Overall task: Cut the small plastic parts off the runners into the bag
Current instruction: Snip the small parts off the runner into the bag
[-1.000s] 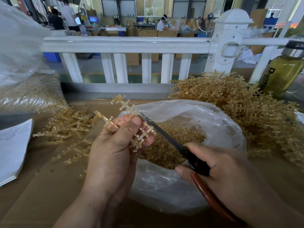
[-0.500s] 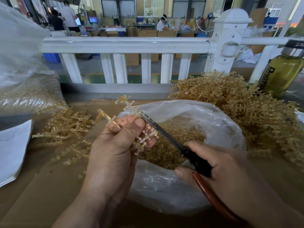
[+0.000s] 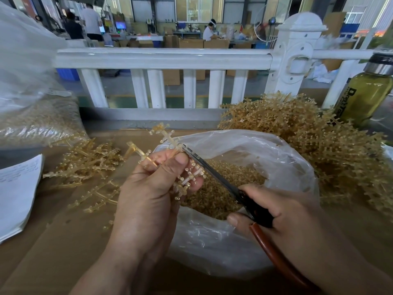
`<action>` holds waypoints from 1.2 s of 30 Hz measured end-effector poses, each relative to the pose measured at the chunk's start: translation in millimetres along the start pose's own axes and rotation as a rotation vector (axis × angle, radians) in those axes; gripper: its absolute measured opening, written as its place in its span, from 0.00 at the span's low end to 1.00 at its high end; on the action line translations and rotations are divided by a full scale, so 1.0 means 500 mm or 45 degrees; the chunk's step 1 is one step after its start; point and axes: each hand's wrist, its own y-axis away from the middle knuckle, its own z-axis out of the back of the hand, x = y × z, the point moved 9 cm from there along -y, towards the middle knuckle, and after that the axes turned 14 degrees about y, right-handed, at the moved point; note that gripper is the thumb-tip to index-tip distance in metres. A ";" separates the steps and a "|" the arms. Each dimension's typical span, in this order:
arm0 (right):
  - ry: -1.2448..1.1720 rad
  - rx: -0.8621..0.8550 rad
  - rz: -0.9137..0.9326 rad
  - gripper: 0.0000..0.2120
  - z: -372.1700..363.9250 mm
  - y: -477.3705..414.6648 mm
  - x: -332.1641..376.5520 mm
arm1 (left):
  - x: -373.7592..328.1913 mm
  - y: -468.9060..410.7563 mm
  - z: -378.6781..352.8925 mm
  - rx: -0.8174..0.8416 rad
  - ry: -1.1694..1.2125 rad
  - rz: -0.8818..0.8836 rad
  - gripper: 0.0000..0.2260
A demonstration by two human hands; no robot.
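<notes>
My left hand [image 3: 148,194] grips an amber plastic runner [image 3: 168,139] with small parts on its branches, holding it over the mouth of a clear plastic bag [image 3: 244,145]. My right hand [image 3: 282,213] holds scissors [image 3: 214,173] with red-brown handles. Their blades lie against the runner just above my left thumb. The bag holds a heap of small amber cut parts [image 3: 229,188].
A big pile of uncut runners [image 3: 319,145] lies right of the bag, a smaller pile of stripped runners [image 3: 85,162] to the left. A bottle [image 3: 363,96] stands at far right. Papers [image 3: 17,192] and a large filled bag [image 3: 32,116] sit at left. White railing [image 3: 161,58] behind.
The runner in my left hand has shifted slightly up and right, and the scissor blades have stayed against it. The right hand has barely moved.
</notes>
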 end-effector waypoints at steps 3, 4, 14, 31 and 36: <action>-0.011 0.000 -0.001 0.19 0.000 -0.002 0.000 | 0.000 -0.001 0.001 -0.015 0.006 -0.004 0.05; -0.007 0.001 -0.002 0.19 -0.001 -0.003 -0.001 | 0.000 -0.001 0.000 -0.017 0.007 -0.006 0.05; 0.052 0.009 0.019 0.16 0.000 -0.003 -0.002 | 0.003 -0.002 0.002 -0.010 -0.009 0.016 0.03; -0.005 0.004 0.011 0.16 0.000 -0.003 0.000 | 0.000 0.000 -0.004 0.012 -0.001 0.003 0.07; -0.006 -0.004 -0.014 0.16 -0.005 -0.004 -0.007 | 0.008 0.002 -0.013 0.072 -0.041 0.007 0.07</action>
